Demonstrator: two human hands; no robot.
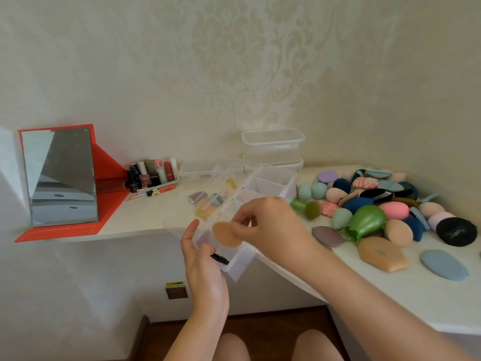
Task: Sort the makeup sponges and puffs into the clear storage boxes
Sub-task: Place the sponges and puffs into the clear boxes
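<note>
Both hands (234,246) over clear box (235,264) (R pinching tan puff (226,234)).

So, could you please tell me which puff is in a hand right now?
The round tan puff, pinched by the right hand over the clear box; the rest lie on the counter.

Bare forearms, no sleeves; bare knees; no rings on fingers (244,220).

Clear, glossy plastic: divided storage box (235,259) overhanging counter's front edge. Matt, soft foam: tan round puff (226,234). Shiny, smooth green finish: gourd-shaped case (367,221) near counter's right edge. Matt, smooth white: counter (406,298). Reflective glass in matt orange card: mirror (62,175) at left corner.
</note>
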